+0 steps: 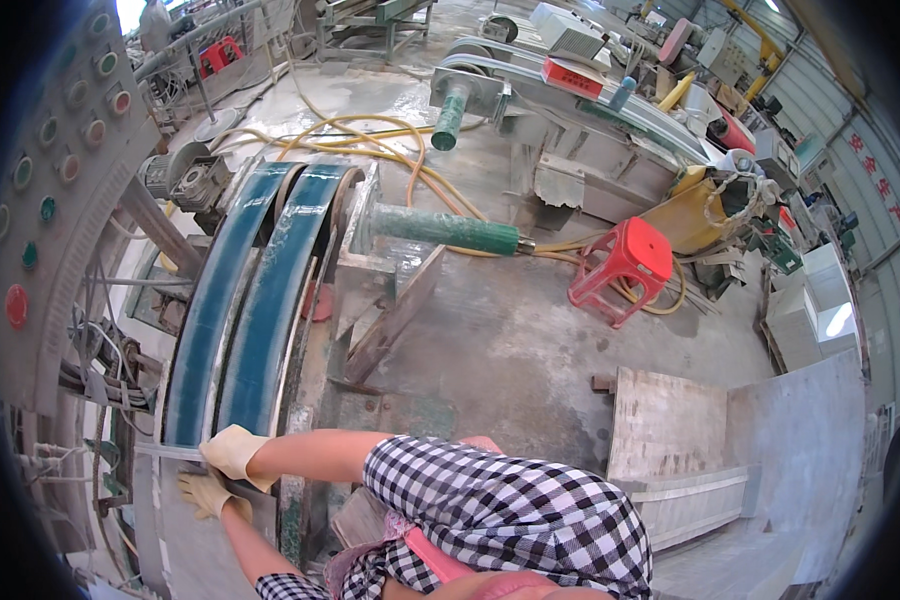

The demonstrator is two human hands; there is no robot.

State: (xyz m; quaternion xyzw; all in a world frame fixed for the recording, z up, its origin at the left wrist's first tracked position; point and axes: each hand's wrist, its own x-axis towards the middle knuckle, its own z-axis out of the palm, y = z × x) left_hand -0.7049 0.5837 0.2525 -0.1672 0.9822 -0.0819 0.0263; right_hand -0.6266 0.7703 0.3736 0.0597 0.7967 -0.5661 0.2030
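Observation:
Both my hands wear cream work gloves and are at the near end of a machine with two blue conveyor belts (242, 300). My right hand (236, 455) bends its fingers down over the end of a narrow pale strip (175, 452), which lies crosswise at the belts' near end. The fingertips are partly hidden by the glove. Just below it, my left hand (208, 494) rests on a flat grey surface (160, 510), its fingers spread and pointing left.
A control panel (60, 180) with round buttons stands at left. Beyond the belts are a motor (195, 180), a green roller (450, 228) and yellow hoses (410, 130) on the wet floor. A red stool (625, 265) and large grey panels (670, 425) are to the right.

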